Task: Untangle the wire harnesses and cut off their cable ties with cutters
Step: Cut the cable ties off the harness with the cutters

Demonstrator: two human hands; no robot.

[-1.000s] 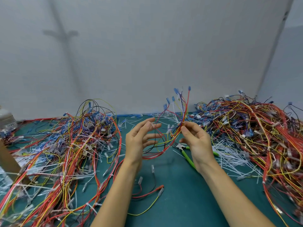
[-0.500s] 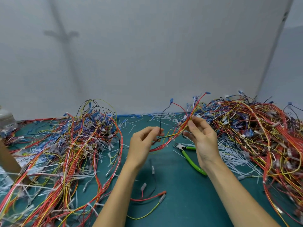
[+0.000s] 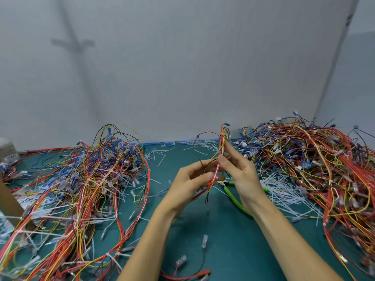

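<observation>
A small wire harness [image 3: 222, 139] stands nearly upright above the middle of the green bench [image 3: 233, 240], pinched low down by the left hand [image 3: 191, 180] and higher up by the right hand [image 3: 241, 175], both with fingers curled on it. Green-handled cutters [image 3: 233, 196] lie on the bench just under the right hand. Tangled harness piles sit to the left [image 3: 91, 179] and right [image 3: 304, 159].

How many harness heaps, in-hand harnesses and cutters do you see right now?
Wire harness heaps: 2, the left heap and the right heap.
Held wire harness: 1, pinched by the left hand and right hand.
Green-handled cutters: 1, lying on the green mat.
Total: 4.
</observation>
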